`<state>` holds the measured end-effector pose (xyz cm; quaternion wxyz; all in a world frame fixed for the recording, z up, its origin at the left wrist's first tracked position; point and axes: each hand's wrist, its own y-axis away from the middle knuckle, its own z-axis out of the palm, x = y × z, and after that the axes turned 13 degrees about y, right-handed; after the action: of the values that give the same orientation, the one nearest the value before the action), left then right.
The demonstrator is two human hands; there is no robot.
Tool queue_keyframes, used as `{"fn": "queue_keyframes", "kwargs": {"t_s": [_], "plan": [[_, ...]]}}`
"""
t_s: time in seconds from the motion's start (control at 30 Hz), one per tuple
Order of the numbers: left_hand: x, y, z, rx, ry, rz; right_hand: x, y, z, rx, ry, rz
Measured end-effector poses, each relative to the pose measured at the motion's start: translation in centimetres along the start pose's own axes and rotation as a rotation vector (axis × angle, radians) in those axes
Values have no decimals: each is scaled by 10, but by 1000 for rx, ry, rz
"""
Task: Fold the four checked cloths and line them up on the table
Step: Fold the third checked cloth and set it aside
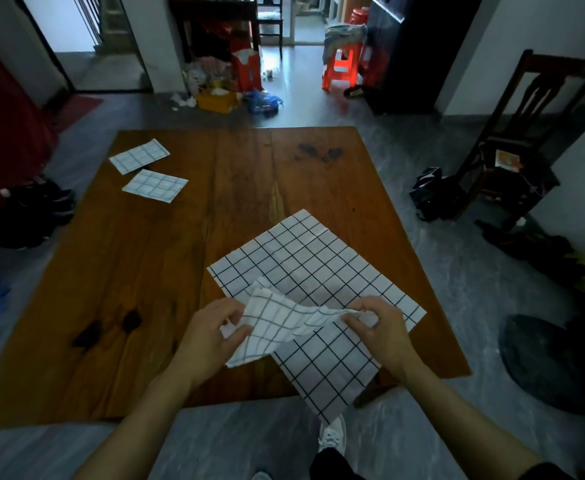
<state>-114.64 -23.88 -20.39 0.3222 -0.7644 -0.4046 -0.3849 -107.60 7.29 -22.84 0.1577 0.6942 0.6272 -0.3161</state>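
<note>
At lower centre, the left hand and right hand each pinch an end of a thin-lined checked cloth, lifted over the large spread bold-checked cloth. Two folded cloths lie upper left on the wooden table.

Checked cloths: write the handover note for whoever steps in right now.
Left hand and right hand each grip an edge of the small cloth, lifted and half-folded.
Beneath it the large cloth lies unfolded, one corner hanging over the near edge of the table.
Done: two folded cloths lie at the far left.
Left: finish this fold, fold the large cloth, line up all four.
</note>
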Motion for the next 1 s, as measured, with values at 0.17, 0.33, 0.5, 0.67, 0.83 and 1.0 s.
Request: {"fn": "queue_keyframes", "kwargs": {"t_s": [0.17, 0.33, 0.5, 0.67, 0.83, 1.0], "plan": [[23, -13, -9, 70, 71, 25, -22, -23, -14, 58, -109, -8], [47, -28, -23, 141, 82, 61, -49, -32, -51, 79, -261, 2], [76, -41, -40, 217, 173, 98, -79, -29, -82, 159, -334, 8], [94, -39, -51, 217, 292, 64, -108, -15, -104, 240, -369, -9], [97, -32, -51, 195, 404, 71, -122, 8, -117, 264, -320, -39], [94, -25, -48, 185, 458, 3, -124, 11, -114, 242, -332, 0]]}}
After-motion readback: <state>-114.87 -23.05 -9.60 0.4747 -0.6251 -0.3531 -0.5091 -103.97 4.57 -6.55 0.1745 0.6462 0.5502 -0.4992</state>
